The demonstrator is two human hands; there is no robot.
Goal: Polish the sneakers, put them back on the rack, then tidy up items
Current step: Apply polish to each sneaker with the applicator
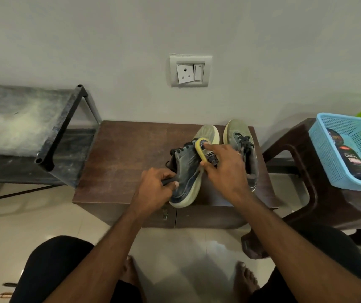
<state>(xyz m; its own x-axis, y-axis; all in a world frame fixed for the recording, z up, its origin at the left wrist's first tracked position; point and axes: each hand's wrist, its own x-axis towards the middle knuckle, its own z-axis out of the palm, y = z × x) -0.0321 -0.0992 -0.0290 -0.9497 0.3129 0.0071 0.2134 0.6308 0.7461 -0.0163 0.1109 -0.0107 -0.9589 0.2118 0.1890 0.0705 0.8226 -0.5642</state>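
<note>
The left hand [157, 184] grips the heel of the tilted sneaker [186, 169] on the wooden cabinet [118, 154]. The right hand [225, 169], fingers closed around a yellow-edged sponge applicator [203, 150], presses it on the sneaker's side. The second sneaker [238, 138] stands just right.

- A sneaker [187, 171], tilted on its side on the brown tabletop [127, 154], is held at the heel by the left hand [155, 186].
- A yellow sponge applicator [204, 150] is pressed against it by the right hand [225, 169].
- The second sneaker [238, 138] stands just beside.

Dark, scuffed wood is seen on the low cabinet [131, 154], with a worn matt finish. A perforated blue plastic basket [347, 154], a dusty black metal rack [61, 127], glossy floor tiles [44, 219] and a matt painted wall [109, 40] are shown.
</note>
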